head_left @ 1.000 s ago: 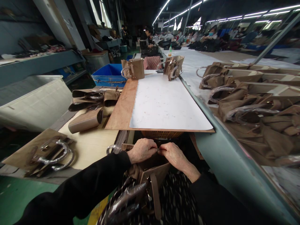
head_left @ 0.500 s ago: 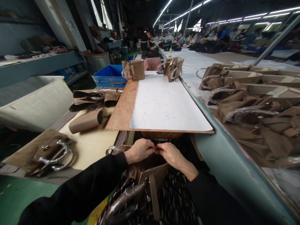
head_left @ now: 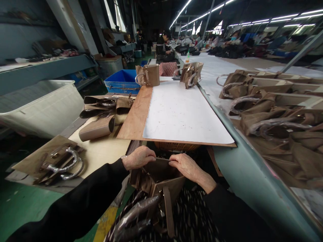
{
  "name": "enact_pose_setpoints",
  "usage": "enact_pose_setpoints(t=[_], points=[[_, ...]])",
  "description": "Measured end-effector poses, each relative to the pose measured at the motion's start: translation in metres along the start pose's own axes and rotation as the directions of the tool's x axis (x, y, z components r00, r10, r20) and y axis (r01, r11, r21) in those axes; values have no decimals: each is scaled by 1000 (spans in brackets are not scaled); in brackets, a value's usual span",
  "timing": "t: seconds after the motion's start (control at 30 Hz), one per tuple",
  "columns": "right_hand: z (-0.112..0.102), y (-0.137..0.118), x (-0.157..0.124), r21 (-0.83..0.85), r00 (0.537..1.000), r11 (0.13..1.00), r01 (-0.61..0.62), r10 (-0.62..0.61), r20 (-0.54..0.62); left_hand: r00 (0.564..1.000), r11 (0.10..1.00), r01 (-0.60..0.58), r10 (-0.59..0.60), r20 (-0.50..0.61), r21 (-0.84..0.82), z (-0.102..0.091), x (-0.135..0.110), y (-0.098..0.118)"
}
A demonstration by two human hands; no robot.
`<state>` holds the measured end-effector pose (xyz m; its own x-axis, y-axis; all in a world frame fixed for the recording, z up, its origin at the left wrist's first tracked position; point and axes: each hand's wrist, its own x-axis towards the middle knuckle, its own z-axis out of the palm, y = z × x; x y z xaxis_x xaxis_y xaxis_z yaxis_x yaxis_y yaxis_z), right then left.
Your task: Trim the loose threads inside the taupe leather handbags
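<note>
A tan handbag (head_left: 161, 181) rests in my lap with its mouth open toward the workbench. My left hand (head_left: 138, 157) grips the far rim of the bag at the left, fingers curled over the edge. My right hand (head_left: 185, 164) pinches the same rim at the right, a hand's width from the left. A strap and plastic-wrapped handles (head_left: 141, 210) hang at the bag's near side.
A wooden board with a white sheet (head_left: 184, 112) lies just beyond my hands. Flat bags (head_left: 101, 116) lie at the left, a heap of tan bags (head_left: 275, 117) at the right. Two upright bags (head_left: 148, 75) stand at the board's far end. Other people work far back.
My hands were pressed together at the middle of the rim; now they are apart and the bag's mouth is wider. The view shifted slightly.
</note>
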<state>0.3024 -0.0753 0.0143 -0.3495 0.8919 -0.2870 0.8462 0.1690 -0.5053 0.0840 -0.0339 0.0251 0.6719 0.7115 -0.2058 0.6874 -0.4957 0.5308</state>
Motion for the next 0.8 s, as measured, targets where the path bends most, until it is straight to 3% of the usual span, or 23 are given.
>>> enact_pose_setpoints(t=[0.17, 0.33, 0.47, 0.67, 0.8], points=[[-1, -8, 7, -166, 1000, 986, 17, -17, 4, 1000, 994, 10, -8, -18, 104, 4, 1, 4], [1, -21, 15, -89, 997, 993, 76, -76, 6, 999, 990, 34, -32, -16, 138, 7, -6, 4], [4, -20, 17, -69, 999, 996, 47, -48, -18, 986, 966, 133, -107, -124, 222, 9, -17, 4], [5, -19, 14, -88, 999, 996, -1, -2, -33, 954, 964, 253, -235, -185, 81, 14, -22, 2], [5, -22, 14, -106, 1000, 994, -9, 5, -29, 949, 968, 250, -242, -200, 16, 16, -21, 0]])
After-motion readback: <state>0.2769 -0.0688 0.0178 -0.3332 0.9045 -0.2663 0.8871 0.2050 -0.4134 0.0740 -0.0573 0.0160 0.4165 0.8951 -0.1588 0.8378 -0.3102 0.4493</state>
